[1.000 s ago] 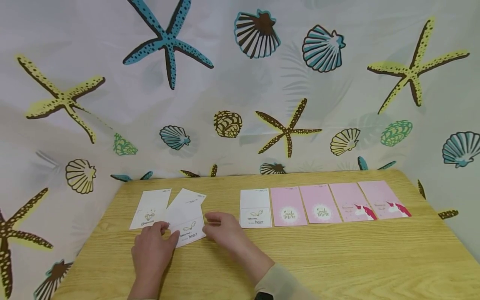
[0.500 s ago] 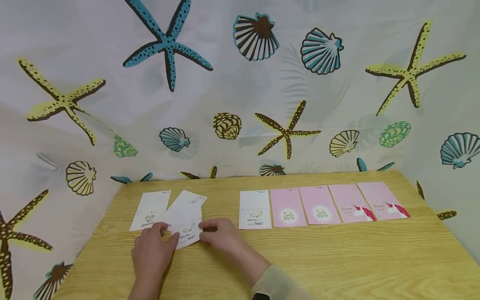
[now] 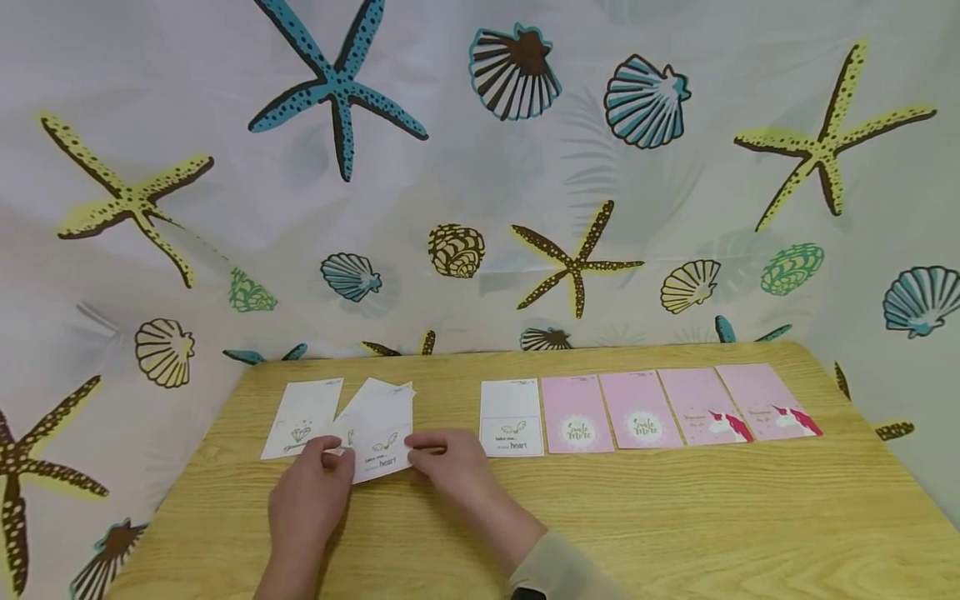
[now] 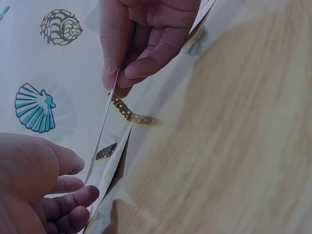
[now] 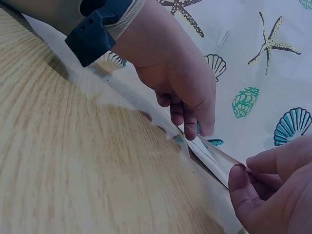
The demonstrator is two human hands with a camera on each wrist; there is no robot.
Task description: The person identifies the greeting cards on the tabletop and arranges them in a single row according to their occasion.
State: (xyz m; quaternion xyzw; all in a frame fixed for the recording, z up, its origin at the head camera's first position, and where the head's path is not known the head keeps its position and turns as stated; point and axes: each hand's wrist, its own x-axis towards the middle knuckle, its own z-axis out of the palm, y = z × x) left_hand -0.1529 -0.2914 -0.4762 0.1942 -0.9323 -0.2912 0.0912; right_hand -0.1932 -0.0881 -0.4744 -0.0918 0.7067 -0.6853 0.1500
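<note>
In the head view a white card (image 3: 386,425) printed "take me... heart" with small wings is held between both hands at the left of the table. My left hand (image 3: 307,496) grips its left edge between thumb and fingers. My right hand (image 3: 457,467) pinches its right edge. In the right wrist view the card (image 5: 214,158) stands on edge between the two hands. Behind it, partly covered, lies another white card (image 3: 346,423). Left of that is a white card with a diamond print (image 3: 307,400).
Right of the hands lies a row: a white winged card (image 3: 510,400), two pink "Smile More" cards (image 3: 570,396), and two pink unicorn cards (image 3: 697,392). The wooden table (image 3: 637,517) meets a curtain (image 3: 480,183) printed with shells and starfish.
The held card has shifted right and slightly away from me, uncovering more of the card behind. It bowed half a second ago and looks flatter now. The left fingertips moved right with it.
</note>
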